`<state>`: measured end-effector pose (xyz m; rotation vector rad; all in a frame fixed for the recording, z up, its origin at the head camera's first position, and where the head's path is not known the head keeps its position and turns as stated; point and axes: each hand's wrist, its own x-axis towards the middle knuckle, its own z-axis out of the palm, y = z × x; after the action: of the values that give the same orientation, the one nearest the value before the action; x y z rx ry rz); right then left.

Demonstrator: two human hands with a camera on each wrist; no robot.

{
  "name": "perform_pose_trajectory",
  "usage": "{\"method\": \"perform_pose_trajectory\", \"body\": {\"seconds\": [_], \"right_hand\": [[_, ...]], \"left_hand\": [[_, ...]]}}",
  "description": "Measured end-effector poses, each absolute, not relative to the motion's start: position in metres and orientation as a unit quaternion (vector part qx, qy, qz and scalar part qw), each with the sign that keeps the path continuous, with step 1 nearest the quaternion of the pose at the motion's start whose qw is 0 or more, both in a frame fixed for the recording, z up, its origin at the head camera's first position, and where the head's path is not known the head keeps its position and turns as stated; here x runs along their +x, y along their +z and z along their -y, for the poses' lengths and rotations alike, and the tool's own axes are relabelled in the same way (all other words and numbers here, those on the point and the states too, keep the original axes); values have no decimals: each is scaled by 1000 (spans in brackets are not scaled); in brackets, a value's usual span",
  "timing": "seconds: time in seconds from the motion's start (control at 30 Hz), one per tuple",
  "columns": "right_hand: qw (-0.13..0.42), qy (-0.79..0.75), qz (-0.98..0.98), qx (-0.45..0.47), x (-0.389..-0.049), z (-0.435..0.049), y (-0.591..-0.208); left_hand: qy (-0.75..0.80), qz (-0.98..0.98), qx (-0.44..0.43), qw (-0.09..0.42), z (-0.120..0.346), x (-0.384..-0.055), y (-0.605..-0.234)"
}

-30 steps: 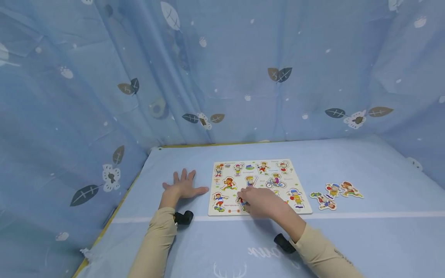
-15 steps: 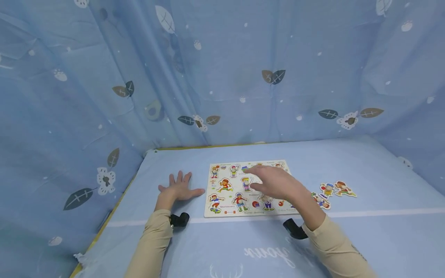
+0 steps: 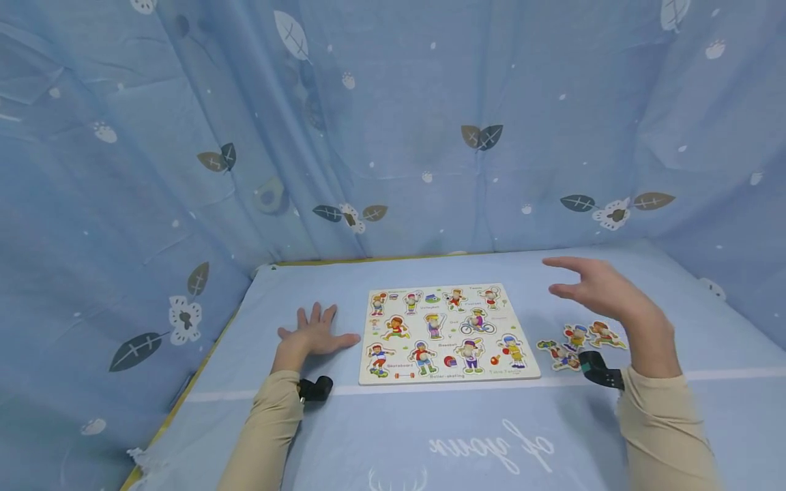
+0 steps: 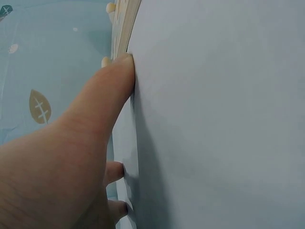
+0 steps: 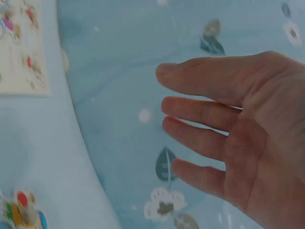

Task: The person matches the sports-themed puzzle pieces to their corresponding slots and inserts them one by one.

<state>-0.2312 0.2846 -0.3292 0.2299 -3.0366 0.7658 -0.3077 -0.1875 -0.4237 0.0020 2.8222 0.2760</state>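
Observation:
A flat wooden puzzle board (image 3: 408, 349) with knobbed figures of children doing sports lies on the table. My left hand (image 3: 314, 334) rests on the cloth at its left with fingers spread. In the left wrist view the left thumb (image 4: 121, 71) reaches right to the board's edge (image 4: 125, 31). My right hand (image 3: 604, 286) hovers beyond the board's right side, holding nothing, with thumb and fingers stretched out and apart. Below it lie loose puzzle pieces: a runner (image 3: 604, 334), a figure in a blue cap (image 3: 576, 335) and one with a green skateboard (image 3: 561, 356).
A pale blue cloth (image 3: 467, 436) with mirrored lettering covers the table. Blue patterned curtains (image 3: 424, 88) hang along the back and left side. Black wrist cameras (image 3: 316, 389) sit on both wrists.
My right hand has lifted off the lower middle of the board and swung right, past the board's edge. The figures it covered now show. My left hand has stayed put; the view shifted slightly.

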Motion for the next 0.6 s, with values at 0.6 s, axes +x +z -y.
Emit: {"method": "perform_pose_trajectory", "body": {"seconds": [0.6], "right_hand": [[-195, 252, 948, -22, -228, -335, -365]], "left_hand": [[99, -985, 4, 145, 187, -308, -425]]}}
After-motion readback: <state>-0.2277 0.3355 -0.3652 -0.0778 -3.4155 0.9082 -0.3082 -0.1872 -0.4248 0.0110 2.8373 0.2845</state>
